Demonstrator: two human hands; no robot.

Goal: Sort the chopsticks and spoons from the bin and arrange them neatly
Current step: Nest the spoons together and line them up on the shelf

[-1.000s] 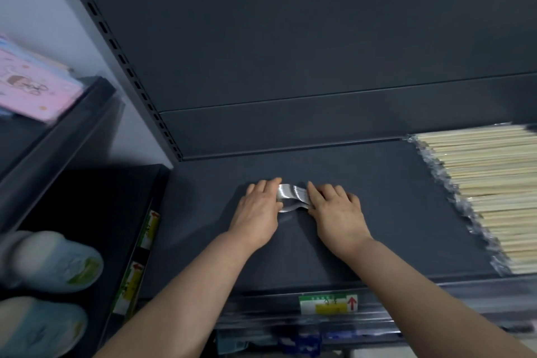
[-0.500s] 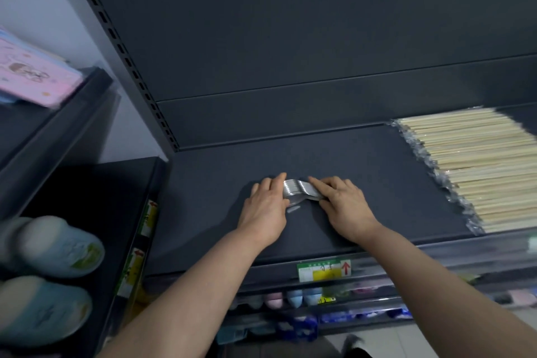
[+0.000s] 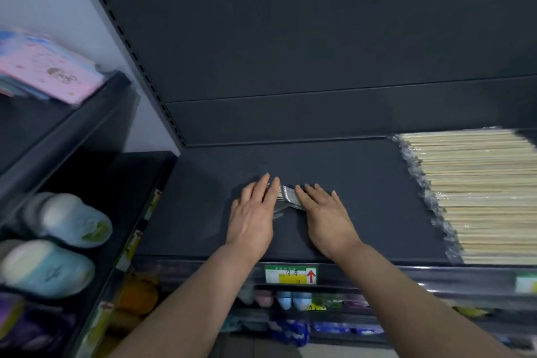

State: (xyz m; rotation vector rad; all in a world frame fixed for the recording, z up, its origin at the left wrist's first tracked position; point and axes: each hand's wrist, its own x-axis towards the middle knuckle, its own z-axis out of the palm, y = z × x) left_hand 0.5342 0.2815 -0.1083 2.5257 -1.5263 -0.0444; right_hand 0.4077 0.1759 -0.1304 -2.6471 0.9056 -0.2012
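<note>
Stack of metal spoons (image 3: 286, 197) on dark shelf (image 3: 363, 183), pressed between left grip (image 3: 252, 213) and right grip (image 3: 327, 212), both released, fingers (image 3: 263, 187) straight; wrapped chopsticks (image 3: 479, 197) well apart at right.

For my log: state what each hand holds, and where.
Neither grips anything: left hand and right hand press straight fingers against opposite sides of the spoon stack.

Two forearms, bare to frame edge; left hand (image 3: 251, 218), right hand (image 3: 327, 216) likewise bare.

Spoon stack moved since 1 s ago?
Cannot tell: camera shifted; spoon stack still sits roughly midway between shelf upright and chopsticks.
</note>
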